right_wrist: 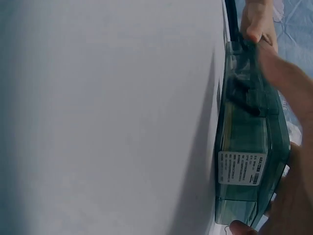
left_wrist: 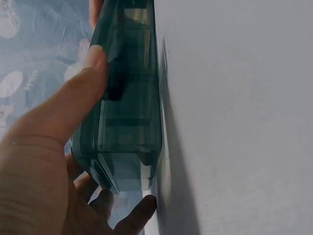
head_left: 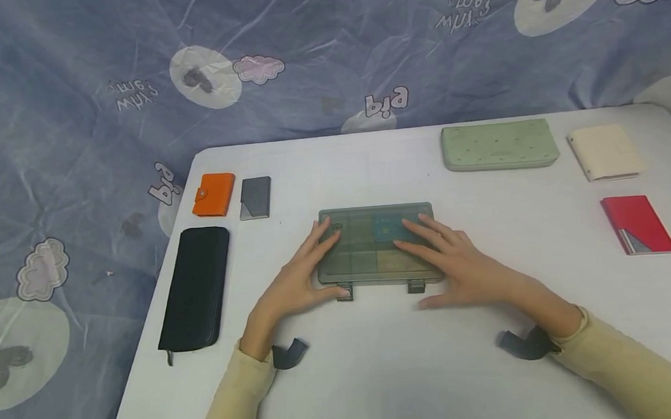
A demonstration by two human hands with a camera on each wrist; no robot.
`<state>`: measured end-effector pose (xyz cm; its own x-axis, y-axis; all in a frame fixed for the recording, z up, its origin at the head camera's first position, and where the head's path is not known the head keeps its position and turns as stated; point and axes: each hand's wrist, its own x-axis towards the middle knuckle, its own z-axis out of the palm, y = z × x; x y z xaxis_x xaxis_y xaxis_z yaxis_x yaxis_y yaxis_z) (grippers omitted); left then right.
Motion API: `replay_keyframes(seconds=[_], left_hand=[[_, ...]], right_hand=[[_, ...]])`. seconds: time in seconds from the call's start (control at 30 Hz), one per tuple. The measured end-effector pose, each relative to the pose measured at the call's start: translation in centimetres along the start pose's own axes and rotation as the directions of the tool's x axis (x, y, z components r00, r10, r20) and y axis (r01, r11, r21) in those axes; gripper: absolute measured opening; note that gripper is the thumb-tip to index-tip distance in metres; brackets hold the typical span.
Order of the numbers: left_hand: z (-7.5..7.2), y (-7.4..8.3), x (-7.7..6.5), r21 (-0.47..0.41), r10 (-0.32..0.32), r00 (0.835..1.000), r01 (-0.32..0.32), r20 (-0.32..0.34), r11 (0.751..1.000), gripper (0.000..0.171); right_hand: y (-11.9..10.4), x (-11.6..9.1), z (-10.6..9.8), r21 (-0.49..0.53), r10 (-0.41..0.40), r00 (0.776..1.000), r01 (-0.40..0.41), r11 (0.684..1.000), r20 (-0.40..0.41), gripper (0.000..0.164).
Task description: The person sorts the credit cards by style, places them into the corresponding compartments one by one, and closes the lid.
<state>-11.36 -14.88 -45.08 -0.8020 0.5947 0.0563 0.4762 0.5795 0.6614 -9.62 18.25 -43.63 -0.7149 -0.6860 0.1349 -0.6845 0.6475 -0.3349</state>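
A flat translucent green plastic case [head_left: 367,255] lies on the white table, a bluish piece showing through its lid. Two latches stick out from its front edge, a left latch [head_left: 345,292] and a right latch [head_left: 416,286]. My left hand [head_left: 296,282] holds the case at its left end, thumb at the left latch and fingers spread over the lid and side. Over the right end, my right hand [head_left: 469,272] rests its extended fingers on the lid; its thumb stands apart, in front of the right latch. A printed label [right_wrist: 242,167] shows on the case's front side.
To the left lie a black zip case [head_left: 196,288], an orange snap wallet [head_left: 214,194] and a grey card holder [head_left: 255,198]. A green pouch [head_left: 499,145], a cream wallet [head_left: 607,151] and a red notebook-like item [head_left: 639,224] lie back and right. Patterned fabric [head_left: 303,57] hangs behind.
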Motion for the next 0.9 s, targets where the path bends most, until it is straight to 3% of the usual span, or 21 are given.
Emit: replay_keyframes(seconds=[0.1, 0.2, 0.4, 0.9], left_hand=[[0.23, -0.13, 0.09, 0.074, 0.015, 1.000, -0.015, 0.007, 0.997, 0.113], [0.31, -0.23, 0.12, 0.099, 0.045, 0.999, -0.046, 0.012, 0.994, 0.113], [0.36, -0.49, 0.16, 0.073, 0.069, 0.998, -0.069, -0.003, 0.995, 0.103], [0.86, -0.35, 0.03, 0.041, 0.030, 0.999, -0.029, -0.027, 0.999, 0.096]], right_hand=[[0.06, -0.09, -0.13, -0.039, -0.021, 0.999, 0.022, 0.999, 0.034, 0.103], [0.17, -0.10, -0.22, -0.071, -0.034, 0.998, 0.037, 0.997, 0.051, 0.098], [0.21, -0.05, -0.24, -0.085, -0.035, 0.998, 0.039, 0.996, 0.045, 0.091], [-0.20, 0.06, 0.35, -0.035, -0.001, 0.997, -0.001, 0.999, -0.074, 0.081]])
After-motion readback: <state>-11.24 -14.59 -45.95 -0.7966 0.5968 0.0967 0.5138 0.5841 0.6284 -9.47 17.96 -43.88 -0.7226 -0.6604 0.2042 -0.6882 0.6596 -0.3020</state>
